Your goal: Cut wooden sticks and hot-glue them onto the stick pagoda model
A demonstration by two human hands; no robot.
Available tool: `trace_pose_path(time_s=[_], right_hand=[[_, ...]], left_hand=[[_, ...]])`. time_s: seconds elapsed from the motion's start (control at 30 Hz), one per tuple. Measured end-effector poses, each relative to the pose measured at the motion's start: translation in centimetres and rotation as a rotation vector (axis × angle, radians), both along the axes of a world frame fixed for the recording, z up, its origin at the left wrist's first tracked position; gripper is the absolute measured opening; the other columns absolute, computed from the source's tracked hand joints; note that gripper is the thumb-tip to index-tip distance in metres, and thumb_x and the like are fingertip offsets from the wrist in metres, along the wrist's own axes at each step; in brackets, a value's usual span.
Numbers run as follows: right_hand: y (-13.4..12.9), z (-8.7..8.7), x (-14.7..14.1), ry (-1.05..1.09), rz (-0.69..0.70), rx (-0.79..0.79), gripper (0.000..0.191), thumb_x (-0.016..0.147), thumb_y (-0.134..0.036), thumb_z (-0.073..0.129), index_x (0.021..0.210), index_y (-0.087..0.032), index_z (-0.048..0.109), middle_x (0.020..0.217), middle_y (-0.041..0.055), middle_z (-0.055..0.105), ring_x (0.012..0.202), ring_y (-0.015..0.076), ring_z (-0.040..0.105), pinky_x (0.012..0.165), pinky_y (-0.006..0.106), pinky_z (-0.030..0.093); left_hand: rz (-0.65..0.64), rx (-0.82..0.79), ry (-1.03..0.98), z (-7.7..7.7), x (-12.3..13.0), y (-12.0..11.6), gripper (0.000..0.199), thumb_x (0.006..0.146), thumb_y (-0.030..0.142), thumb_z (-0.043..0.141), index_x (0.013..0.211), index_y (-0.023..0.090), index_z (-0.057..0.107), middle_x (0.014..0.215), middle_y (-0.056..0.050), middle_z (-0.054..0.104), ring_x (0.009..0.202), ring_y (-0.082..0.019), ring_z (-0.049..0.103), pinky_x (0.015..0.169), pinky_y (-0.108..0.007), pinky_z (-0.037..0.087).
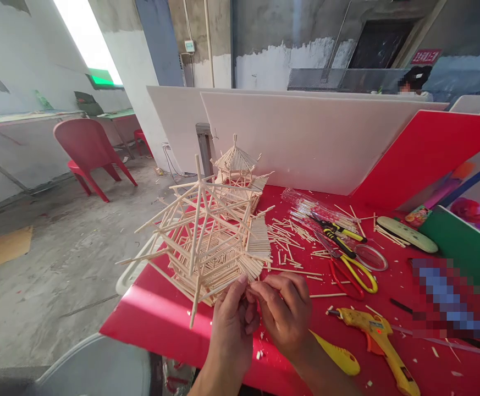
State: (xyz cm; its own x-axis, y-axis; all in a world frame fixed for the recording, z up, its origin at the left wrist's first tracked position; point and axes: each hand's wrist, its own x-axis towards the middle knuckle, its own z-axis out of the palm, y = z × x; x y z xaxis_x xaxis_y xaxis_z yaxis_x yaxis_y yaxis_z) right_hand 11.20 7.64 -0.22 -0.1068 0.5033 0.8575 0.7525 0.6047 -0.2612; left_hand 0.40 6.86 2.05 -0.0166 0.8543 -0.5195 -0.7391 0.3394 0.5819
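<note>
My left hand (235, 313) and my right hand (285, 308) meet at the near right edge of an unfinished pavilion model (198, 220) built of thin wooden sticks. Both are closed, thumbs and fingertips pinched close together. Whatever lies between the fingertips is too small or hidden to make out. The model has an open frame of roof sticks above rows of short sticks. Behind it stands a second stick pavilion (235, 165) with a covered pointed roof. Loose wooden sticks (285, 234) lie to the right of the models.
On the red tabletop (157, 324) lie a yellow glue gun (382, 344), a yellow handle (338, 355), yellow-handled pliers (334, 236), scissors (359, 269), a magnifying glass (371, 257) and a green case (407, 234). White boards (305, 137) stand behind. A bucket (99, 366) is at lower left.
</note>
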Motion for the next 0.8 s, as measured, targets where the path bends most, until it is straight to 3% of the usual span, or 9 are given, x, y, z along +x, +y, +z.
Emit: trace_pose_path(time_s=[0.27,0.47,0.6,0.7,0.8], right_hand=[[-4.2,0.2,1.0,0.001,0.030,0.043,0.018,0.088,-0.009,0.064,0.103,-0.019,0.067,0.083,0.0029,0.065,0.083,0.0155,0.059,0.080,0.032,0.049],[-6.8,-0.2,2.3,0.044,-0.040,0.004,0.016,0.090,-0.010,0.061,0.102,-0.021,0.066,0.084,0.0032,0.065,0.082,0.0158,0.059,0.077,0.032,0.050],[-8.1,-0.3,3.8,0.040,0.002,-0.028,0.014,0.091,-0.014,0.062,0.102,-0.021,0.066,0.084,0.0030,0.065,0.082,0.0152,0.059,0.077,0.031,0.051],[-8.8,-1.9,6.3,-0.054,-0.016,-0.177,0.016,0.094,-0.024,0.059,0.107,-0.018,0.065,0.090,0.0058,0.065,0.085,0.0177,0.059,0.079,0.033,0.051],[-9.2,-4.6,9.3,-0.242,-0.278,-0.308,0.036,0.095,-0.043,0.054,0.113,-0.014,0.065,0.098,0.0115,0.066,0.090,0.0246,0.059,0.077,0.039,0.049]], left_hand=[[-0.083,-0.032,-0.022,0.3,-0.6,-3.9,0.035,0.059,0.037,0.089,0.075,0.013,0.069,0.049,0.006,0.047,0.043,-0.003,0.035,0.036,-0.014,0.022],[-0.243,-0.055,-0.174,0.2,0.7,-5.7,0.035,0.059,0.031,0.090,0.081,0.013,0.069,0.056,0.005,0.050,0.046,-0.003,0.039,0.035,-0.012,0.021],[-0.256,-0.031,-0.166,-0.6,1.5,-6.4,0.038,0.060,0.027,0.091,0.085,0.015,0.065,0.064,0.004,0.056,0.046,-0.002,0.042,0.035,-0.010,0.021],[-0.219,0.007,-0.084,-1.2,1.7,-6.6,0.039,0.062,0.027,0.090,0.083,0.018,0.059,0.072,0.003,0.062,0.043,-0.001,0.040,0.033,-0.010,0.020],[-0.215,0.018,-0.026,-1.4,1.7,-6.7,0.043,0.061,0.031,0.091,0.082,0.018,0.057,0.070,0.003,0.062,0.041,-0.002,0.040,0.032,-0.011,0.020]])
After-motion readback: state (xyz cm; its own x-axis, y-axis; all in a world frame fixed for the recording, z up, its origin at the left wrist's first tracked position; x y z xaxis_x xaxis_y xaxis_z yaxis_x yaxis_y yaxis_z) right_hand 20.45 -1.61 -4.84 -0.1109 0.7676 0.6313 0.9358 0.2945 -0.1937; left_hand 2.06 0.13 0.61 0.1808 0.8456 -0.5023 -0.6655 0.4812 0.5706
